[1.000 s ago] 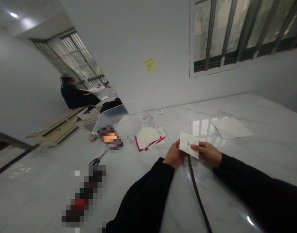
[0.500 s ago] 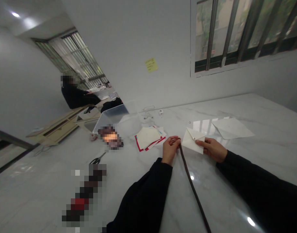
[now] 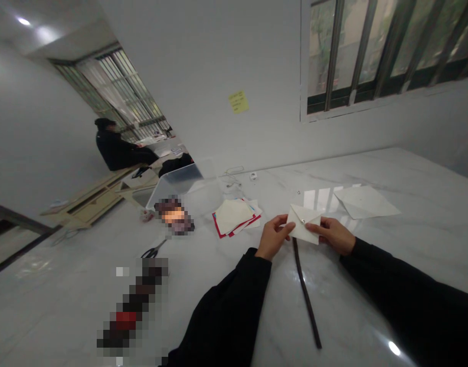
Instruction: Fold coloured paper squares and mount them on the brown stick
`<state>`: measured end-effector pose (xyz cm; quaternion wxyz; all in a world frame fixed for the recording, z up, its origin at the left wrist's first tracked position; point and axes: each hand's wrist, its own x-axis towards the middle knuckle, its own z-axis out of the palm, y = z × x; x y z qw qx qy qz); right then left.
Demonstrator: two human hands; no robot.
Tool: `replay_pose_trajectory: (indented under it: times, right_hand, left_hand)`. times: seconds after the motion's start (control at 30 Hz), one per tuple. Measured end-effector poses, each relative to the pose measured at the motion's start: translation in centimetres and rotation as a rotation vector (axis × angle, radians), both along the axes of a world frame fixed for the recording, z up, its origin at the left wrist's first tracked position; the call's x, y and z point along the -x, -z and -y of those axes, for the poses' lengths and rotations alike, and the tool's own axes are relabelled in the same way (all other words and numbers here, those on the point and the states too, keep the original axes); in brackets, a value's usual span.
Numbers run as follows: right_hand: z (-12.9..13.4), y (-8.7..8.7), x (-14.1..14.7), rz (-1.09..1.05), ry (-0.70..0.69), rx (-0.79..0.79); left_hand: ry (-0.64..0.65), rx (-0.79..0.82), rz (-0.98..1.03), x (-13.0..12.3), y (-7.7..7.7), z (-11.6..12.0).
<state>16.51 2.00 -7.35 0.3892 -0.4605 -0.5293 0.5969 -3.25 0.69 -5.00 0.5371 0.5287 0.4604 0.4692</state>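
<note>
Over on the left of the marble-patterned table, scissors lie beyond a long black-and-red object, blurred past naming. Farther off and slightly right stands a clear plastic bin, with a stack of cream and red papers to its right.

Then comes the left hand. Half a second ago its fingers pinched the far end of the brown strap, just left of the cream envelope; now they grip the envelope's left side, thumb on the front. I can't tell whether they hold the strap too, since its far end disappears behind the envelope. Its near end, which ran out of sight, now shows. The work, I'd judge, has shifted from handling the two separately to bringing them together.

The right hand has stayed on the envelope's right side, thumb in front by the metal stud at the flap's point, fingers behind. A loose stud sits beyond, and a larger cream sheet lies far right.

As for writing, the yellow sticky note on the wall carries several lines, too small for me to read. I can make out no brand on the white cube below it, nor any lettering on the envelope.
</note>
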Motion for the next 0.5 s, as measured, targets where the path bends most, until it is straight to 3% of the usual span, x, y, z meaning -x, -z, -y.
replay_pose_trajectory:
  times: [0.1, 0.5]
  right_hand:
    - [0.01, -0.25, 0.08, 0.066, -0.035, -0.059]
    - [0.03, -0.25, 0.40, 0.019, -0.128, -0.066]
  left_hand:
    - [0.079, 0.036, -0.011, -0.19, 0.13, 0.32]
    - [0.060, 0.108, 0.050, -0.17, 0.75, 0.07]
